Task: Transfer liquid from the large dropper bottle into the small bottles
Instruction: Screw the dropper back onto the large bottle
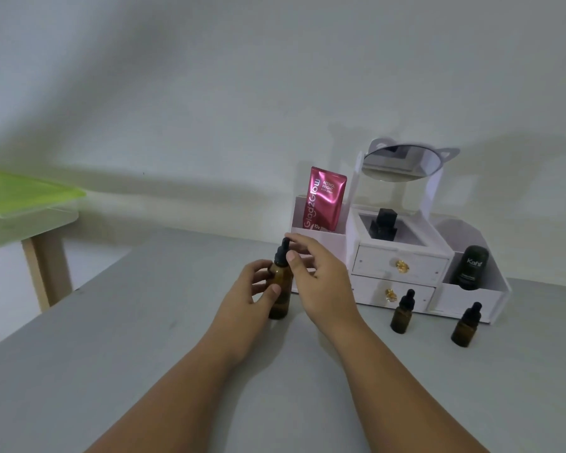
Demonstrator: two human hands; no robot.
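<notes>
Large brown bottle (280, 291) upright on the grey counter (144, 354), centre. Left hand (254, 291) grips its body, thumb across the front. Right hand (321, 282) pinches the black dropper cap (282, 253), thumb on the collar, forefinger at the bulb tip. Two small bottles (402, 313) (466, 325), capped and upright, stand well apart to the right, just before the white organiser (402, 263).

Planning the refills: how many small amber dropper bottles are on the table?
2. One small bottle stands before the white organizer's lower drawer; the other stands to its right, nearer the camera. The left hand and right hand might hide more.
</notes>
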